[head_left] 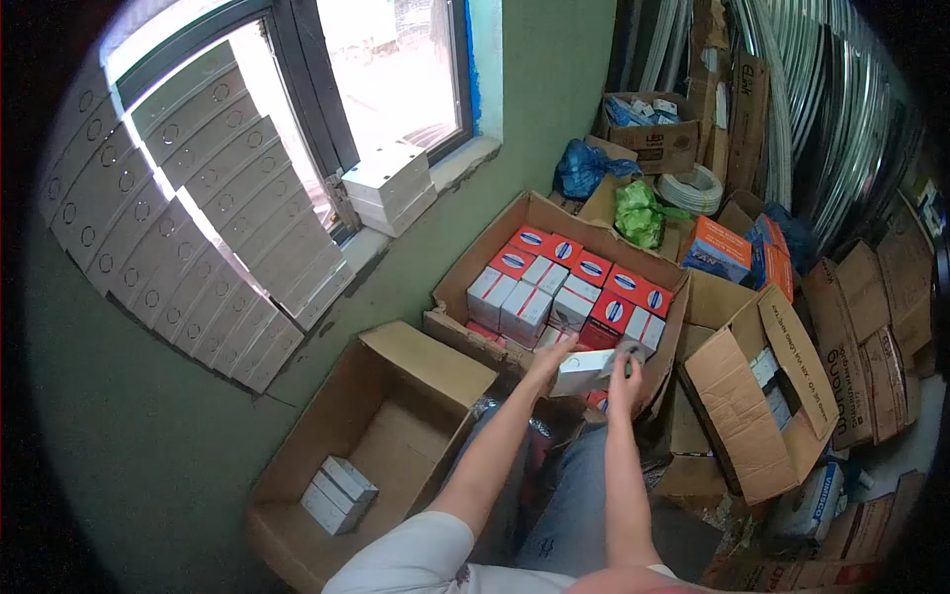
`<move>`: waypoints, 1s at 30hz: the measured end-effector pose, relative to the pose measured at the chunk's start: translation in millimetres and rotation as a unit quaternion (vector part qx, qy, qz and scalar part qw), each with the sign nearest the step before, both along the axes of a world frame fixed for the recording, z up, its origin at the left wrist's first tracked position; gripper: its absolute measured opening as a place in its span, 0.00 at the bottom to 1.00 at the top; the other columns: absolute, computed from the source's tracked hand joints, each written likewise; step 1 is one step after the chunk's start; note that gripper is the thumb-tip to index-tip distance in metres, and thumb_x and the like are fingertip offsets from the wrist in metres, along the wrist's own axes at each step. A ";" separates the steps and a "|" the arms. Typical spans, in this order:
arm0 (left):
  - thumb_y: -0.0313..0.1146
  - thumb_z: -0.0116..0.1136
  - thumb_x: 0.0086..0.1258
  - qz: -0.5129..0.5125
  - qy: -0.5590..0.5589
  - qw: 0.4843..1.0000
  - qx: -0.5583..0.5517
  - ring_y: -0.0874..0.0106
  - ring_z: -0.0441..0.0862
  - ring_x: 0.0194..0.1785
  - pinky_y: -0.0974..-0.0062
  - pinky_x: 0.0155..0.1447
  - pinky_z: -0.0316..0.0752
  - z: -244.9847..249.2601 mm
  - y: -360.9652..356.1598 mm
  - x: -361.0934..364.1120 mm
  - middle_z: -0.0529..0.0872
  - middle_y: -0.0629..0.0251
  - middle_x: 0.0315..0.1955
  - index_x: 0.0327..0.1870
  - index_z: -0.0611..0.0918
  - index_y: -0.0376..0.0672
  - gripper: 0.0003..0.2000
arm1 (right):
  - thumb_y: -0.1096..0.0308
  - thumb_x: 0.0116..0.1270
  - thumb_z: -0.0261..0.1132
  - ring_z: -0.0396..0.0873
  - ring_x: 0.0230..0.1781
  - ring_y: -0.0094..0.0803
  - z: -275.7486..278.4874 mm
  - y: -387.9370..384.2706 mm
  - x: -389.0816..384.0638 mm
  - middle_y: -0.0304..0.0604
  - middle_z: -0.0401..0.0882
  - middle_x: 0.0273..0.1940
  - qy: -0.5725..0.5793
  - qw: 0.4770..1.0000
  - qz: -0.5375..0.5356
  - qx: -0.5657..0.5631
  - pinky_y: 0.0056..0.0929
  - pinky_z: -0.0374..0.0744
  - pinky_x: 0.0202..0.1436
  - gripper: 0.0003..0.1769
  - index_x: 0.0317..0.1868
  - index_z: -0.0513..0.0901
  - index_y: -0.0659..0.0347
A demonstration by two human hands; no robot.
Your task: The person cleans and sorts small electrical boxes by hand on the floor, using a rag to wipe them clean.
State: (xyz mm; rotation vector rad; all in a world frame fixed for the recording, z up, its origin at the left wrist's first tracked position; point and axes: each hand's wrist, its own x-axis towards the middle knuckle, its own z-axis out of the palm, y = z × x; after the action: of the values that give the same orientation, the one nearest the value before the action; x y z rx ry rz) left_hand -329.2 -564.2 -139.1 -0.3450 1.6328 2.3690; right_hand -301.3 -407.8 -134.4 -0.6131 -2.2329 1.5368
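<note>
My left hand (554,362) is closed on the left end of a small white box (582,373), held over the near side of a large carton. At the box's right end is my right hand (624,382), its fingers closed round a small greyish round thing (629,350) whose kind I cannot make out. Below and beyond them the large open carton (457,276) holds several red-and-white boxes (524,309) in rows. To the left stands an open carton (396,421) with a few white blocks (338,493) near its left wall.
White boxes (388,186) are stacked on the window sill. Long light-coloured panels (188,297) cover part of the window and wall. At right are an open-flapped carton (737,426), orange-and-blue boxes (716,251), a green bag (638,214), a cable coil (690,190) and folded cardboard (861,337).
</note>
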 end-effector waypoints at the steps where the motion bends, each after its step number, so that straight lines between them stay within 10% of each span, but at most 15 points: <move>1: 0.50 0.56 0.67 -0.002 0.016 1.000 0.024 0.74 0.81 0.36 0.75 0.41 0.74 -10.5 3.7 -2.6 0.84 0.64 0.33 0.39 0.84 0.36 0.21 | 0.50 0.69 0.55 0.75 0.52 0.34 -6.5 11.7 -3.2 0.49 0.78 0.53 -0.026 0.992 0.041 -0.114 0.30 0.71 0.55 0.30 0.57 0.75 0.70; 6: 0.48 0.56 0.68 -0.009 0.019 0.998 0.060 0.75 0.80 0.32 0.77 0.36 0.73 -16.3 -6.3 -2.3 0.83 0.65 0.28 0.37 0.83 0.36 0.19 | 0.50 0.71 0.51 0.75 0.51 0.35 -11.3 19.6 -1.1 0.47 0.79 0.50 -0.045 0.973 0.067 -0.218 0.32 0.71 0.53 0.29 0.56 0.76 0.69; 12: 0.52 0.51 0.69 -0.137 -0.072 0.988 0.010 0.72 0.81 0.45 0.71 0.46 0.75 26.3 -1.0 15.0 0.83 0.64 0.44 0.53 0.79 0.39 0.24 | 0.50 0.74 0.47 0.70 0.60 0.37 -20.0 24.9 -10.5 0.49 0.72 0.60 0.009 0.965 0.089 -0.245 0.31 0.66 0.62 0.30 0.64 0.68 0.68; 20: 0.39 0.50 0.73 -0.304 0.056 0.951 -0.001 0.83 0.75 0.36 0.83 0.40 0.71 -10.0 18.0 24.9 0.80 0.74 0.34 0.49 0.78 0.39 0.14 | 0.56 0.75 0.49 0.72 0.40 0.25 -19.2 18.5 -14.7 0.40 0.77 0.40 0.086 0.974 0.164 -0.130 0.25 0.70 0.46 0.20 0.48 0.76 0.67; 27: 0.43 0.48 0.71 -0.116 0.039 0.984 -0.126 0.77 0.76 0.38 0.76 0.43 0.71 -19.6 23.5 24.2 0.81 0.69 0.35 0.48 0.78 0.36 0.18 | 0.59 0.72 0.53 0.71 0.58 0.37 -30.2 13.4 -12.6 0.52 0.74 0.55 0.055 0.971 0.130 -0.192 0.30 0.66 0.60 0.24 0.58 0.72 0.71; 30: 0.48 0.48 0.66 -0.054 0.055 0.980 -0.184 0.72 0.77 0.35 0.71 0.42 0.71 -28.9 14.0 13.4 0.82 0.64 0.28 0.39 0.82 0.35 0.22 | 0.65 0.69 0.53 0.72 0.51 0.29 -44.1 30.8 -18.5 0.43 0.78 0.46 0.039 0.976 0.135 -0.169 0.27 0.69 0.55 0.17 0.52 0.76 0.68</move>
State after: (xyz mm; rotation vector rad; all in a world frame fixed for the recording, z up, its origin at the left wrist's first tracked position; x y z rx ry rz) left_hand -315.8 -550.2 -168.0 -0.1876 2.0874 2.0335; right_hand -319.7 -377.0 -178.5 -0.3390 -2.0770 2.0632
